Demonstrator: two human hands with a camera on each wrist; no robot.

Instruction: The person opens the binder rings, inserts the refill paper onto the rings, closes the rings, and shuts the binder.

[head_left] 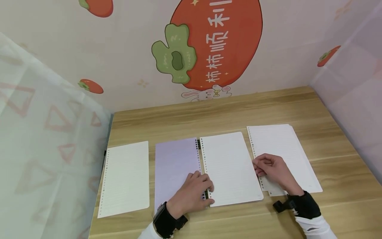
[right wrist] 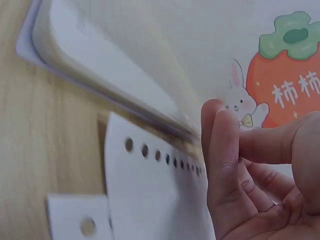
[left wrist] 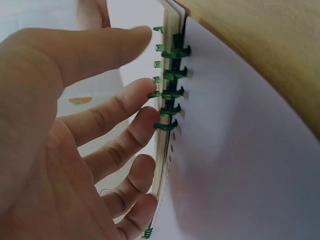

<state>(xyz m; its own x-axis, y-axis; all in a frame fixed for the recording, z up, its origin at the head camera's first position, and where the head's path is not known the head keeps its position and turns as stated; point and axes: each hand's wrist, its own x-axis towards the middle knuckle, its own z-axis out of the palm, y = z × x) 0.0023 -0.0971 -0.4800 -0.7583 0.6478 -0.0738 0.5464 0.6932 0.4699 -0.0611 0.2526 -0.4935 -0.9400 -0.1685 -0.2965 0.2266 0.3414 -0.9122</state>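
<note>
An open ring-bound notebook lies in the middle, with its lilac cover [head_left: 176, 156] on the left and white lined pages [head_left: 228, 166] on the right. My left hand [head_left: 194, 191] lies over the spine, with loosely bent fingers spread along the page edge. In the left wrist view, those fingertips are right at the green binding rings [left wrist: 172, 92]. At the pages' right edge, my right hand [head_left: 273, 169] has its thumb against curled fingers, and no sheet shows between them. Loose punched sheets [right wrist: 150, 185] lie beneath that hand.
Another punched sheet [head_left: 126, 179] lies at the left of the wooden table [head_left: 215, 114]. The loose sheets [head_left: 277, 142] on the right overlap unevenly. A printed cloth wall [head_left: 128, 43] rises behind, with cloth sides left and right. Each wrist wears a black strap with a small camera.
</note>
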